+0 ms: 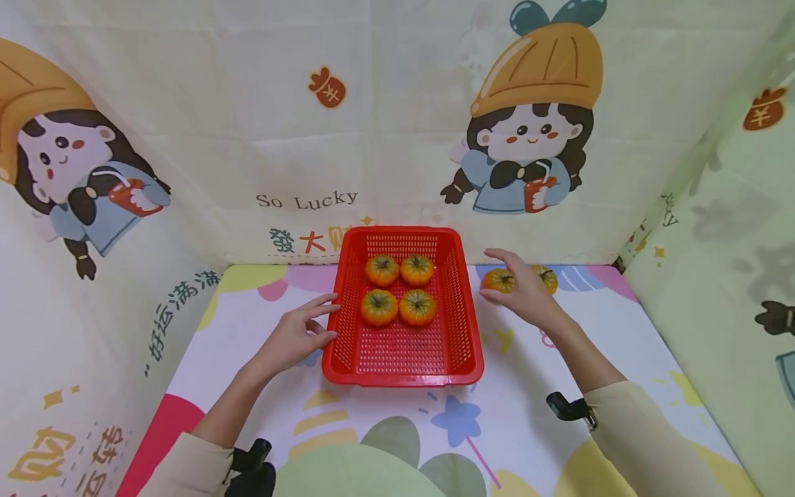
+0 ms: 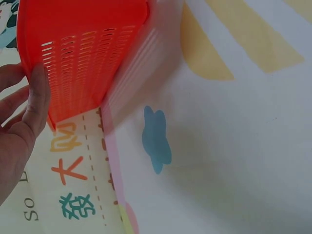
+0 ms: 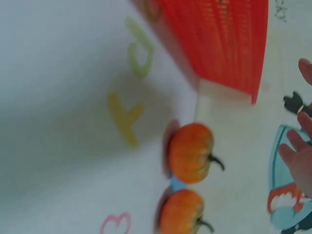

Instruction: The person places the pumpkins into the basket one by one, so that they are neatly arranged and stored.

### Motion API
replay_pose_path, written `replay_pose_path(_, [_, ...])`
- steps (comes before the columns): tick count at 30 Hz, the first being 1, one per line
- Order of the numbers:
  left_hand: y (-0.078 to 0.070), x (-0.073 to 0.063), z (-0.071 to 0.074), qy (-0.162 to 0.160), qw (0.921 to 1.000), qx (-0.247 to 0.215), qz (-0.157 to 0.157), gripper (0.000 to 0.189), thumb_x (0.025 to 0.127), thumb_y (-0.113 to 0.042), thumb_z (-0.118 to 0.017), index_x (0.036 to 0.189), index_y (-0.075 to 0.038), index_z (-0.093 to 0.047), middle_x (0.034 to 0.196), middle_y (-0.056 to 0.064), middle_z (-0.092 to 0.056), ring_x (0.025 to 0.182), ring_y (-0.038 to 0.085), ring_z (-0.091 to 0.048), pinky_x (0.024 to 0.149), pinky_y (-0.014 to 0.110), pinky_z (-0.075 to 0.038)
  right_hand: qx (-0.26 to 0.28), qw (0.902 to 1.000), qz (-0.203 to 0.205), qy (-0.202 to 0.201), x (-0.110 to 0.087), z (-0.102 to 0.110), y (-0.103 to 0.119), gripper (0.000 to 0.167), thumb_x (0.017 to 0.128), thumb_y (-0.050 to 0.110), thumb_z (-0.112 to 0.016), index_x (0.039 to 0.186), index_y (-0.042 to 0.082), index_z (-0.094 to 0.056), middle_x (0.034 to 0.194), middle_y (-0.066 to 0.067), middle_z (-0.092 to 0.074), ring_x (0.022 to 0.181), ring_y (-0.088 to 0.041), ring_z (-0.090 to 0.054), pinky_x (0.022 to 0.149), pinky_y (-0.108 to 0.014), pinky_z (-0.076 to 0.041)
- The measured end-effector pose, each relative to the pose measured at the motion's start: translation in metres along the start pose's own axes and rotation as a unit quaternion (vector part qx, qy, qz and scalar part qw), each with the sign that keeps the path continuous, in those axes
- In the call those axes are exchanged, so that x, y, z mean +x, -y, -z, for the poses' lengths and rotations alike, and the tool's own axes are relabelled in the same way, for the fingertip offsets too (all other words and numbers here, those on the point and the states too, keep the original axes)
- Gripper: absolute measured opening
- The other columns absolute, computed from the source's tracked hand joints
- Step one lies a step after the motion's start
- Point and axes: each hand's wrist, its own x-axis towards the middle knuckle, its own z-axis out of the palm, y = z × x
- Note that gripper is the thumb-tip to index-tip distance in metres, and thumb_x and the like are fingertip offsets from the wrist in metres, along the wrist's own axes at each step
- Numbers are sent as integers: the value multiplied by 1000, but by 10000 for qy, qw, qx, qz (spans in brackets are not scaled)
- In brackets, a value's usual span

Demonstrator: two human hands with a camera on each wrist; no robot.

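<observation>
Both forearms [image 1: 228,404] reach forward from beige sleeves [image 1: 646,435]. The left grip [image 1: 295,338] has its fingers loosely extended, thumb apart; the right grip [image 1: 526,290] hovers, its forefinger and thumb spread wide.

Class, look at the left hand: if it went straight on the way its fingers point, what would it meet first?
The left hand would meet the red basket first; its fingertips seem to touch the basket's left side.
</observation>
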Motion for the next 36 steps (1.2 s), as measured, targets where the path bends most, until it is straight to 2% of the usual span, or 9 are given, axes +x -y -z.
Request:
replay_pose_path(4, [-1, 1, 1, 16, 10000, 14, 31, 57, 91, -8, -76, 145, -5, -59, 163, 9, -43, 84, 18, -68, 73, 27, -63, -131, 9986, -176, -480, -5, 10, -24, 85, 89, 27, -82, 159, 15, -36, 166, -14, -33, 154, -40, -28, 116, -71, -32])
replay_pose_path(7, [-2, 1, 2, 18, 10000, -9, 55, 57, 91, -8, -76, 145, -4, -58, 163, 9, -43, 85, 18, -68, 73, 28, -63, -177, 9964, -391, -737, -8, 17, -39, 89, 90, 26, -82, 162, 12, -30, 169, -17, -26, 155, -43, -24, 117, -71, -29])
replay_pose_path(14, [0, 3, 3, 35, 10000, -5, 75, 57, 92, -8, -76, 146, -5, -58, 163, 9, -43, 86, 18, -69, 73, 28, -63, 47, 9900, -946, -1048, -14, 29, -66, 106, 90, 30, -81, 166, 10, -9, 172, -22, -11, 156, -48, -15, 120, -72, -19])
replay_pose_path(22, [0, 3, 3, 47, 10000, -7, 33, 56, 91, -8, -76, 145, -5, -59, 163, 9, -43, 84, 17, -68, 73, 27, -63, 295, 9796, -1727, -988, -15, 32, -96, 116, 92, 40, -78, 166, 7, 5, 171, -28, 0, 154, -54, -11, 120, -74, -16])
replay_pose_path(29, [1, 3, 3, 26, 10000, 12, 14, 56, 91, -7, -77, 145, -5, -59, 162, 9, -44, 84, 17, -68, 72, 27, -63, 483, 9715, -2180, -795, -10, 25, -118, 121, 91, 43, -78, 164, 4, 11, 168, -35, -2, 153, -56, -11, 122, -70, -16])
replay_pose_path(36, [2, 3, 2, 47, 10000, -28, 54, 57, 91, -7, -77, 145, -6, -59, 163, 8, -43, 84, 18, -68, 72, 28, -63, 400, 9633, -2576, -644, -5, 17, -131, 120, 93, 44, -76, 163, 2, 12, 169, -33, -2, 154, -54, -12, 125, -65, -15])
